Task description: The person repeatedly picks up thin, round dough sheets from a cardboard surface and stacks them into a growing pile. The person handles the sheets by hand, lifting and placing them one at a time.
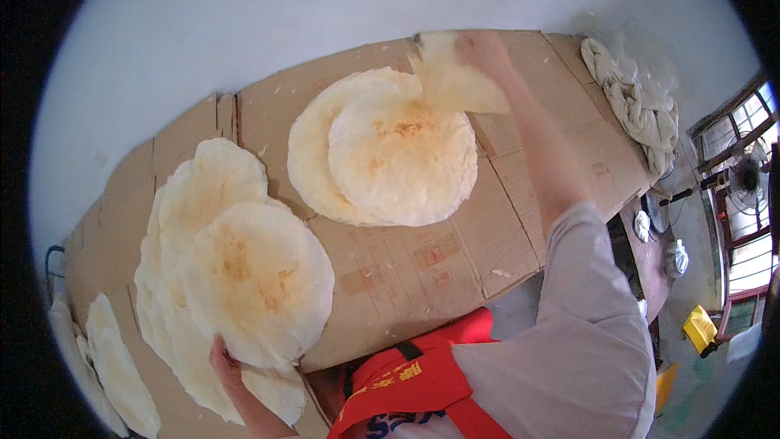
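My left hand [225, 358] grips the near edge of a large round flatbread [259, 280] with browned spots. That flatbread tops an overlapping pile of pale flatbreads [164, 256] on the left. Stretched far across, my right hand [480, 52] is blurred by motion and holds a pale flatbread [457, 82] by its far side. The lower part of this blurred flatbread hangs beside a second group, where a browned round flatbread [405, 164] overlaps a paler one [314, 164]. My right fingers are not clear.
Flattened cardboard sheets [390, 292] with seams and printed marks cover the table against a white wall [304, 0]. More flatbreads [119, 366] lie at the far left. A crumpled cloth [634, 103] with clear plastic rests at the right end. A fan [748, 174] stands near a barred window.
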Demonstrator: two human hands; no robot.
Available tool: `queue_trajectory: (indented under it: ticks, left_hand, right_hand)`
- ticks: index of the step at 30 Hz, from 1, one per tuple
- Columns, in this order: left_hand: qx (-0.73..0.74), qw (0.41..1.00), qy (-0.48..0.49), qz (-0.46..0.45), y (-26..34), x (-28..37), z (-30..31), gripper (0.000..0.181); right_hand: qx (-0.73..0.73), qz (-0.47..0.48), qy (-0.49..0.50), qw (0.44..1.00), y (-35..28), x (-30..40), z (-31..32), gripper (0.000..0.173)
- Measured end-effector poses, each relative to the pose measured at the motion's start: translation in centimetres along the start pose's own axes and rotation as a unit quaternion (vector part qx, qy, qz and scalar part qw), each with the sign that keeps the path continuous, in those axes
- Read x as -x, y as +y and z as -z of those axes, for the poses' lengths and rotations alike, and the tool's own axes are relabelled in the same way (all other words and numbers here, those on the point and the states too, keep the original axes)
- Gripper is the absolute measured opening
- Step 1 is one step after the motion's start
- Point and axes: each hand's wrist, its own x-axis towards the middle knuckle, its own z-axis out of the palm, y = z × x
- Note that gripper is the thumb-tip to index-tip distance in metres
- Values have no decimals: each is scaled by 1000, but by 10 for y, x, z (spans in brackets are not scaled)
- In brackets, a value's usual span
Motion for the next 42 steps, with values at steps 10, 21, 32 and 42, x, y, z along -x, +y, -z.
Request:
queue_trajectory:
  ticks: [10, 21, 32, 42]
  left_hand:
    - [26, 1000, 9, -13, -7, 3, 9, 32]
    - [37, 999, 32, -19, -14, -6, 9, 21]
    - [-9, 999, 39, -33, 3, 15, -15, 19]
    - [2, 996, 68, -48, -5, 15, -6, 20]
  right_hand:
    - [166, 128, 33, 977, -159, -48, 85, 23]
    - [-3, 235, -138, 962, -148, 216, -141, 27]
    - [-37, 238, -267, 933, -131, 205, -135, 28]
    - [-152, 69, -222, 961, -175, 81, -178, 34]
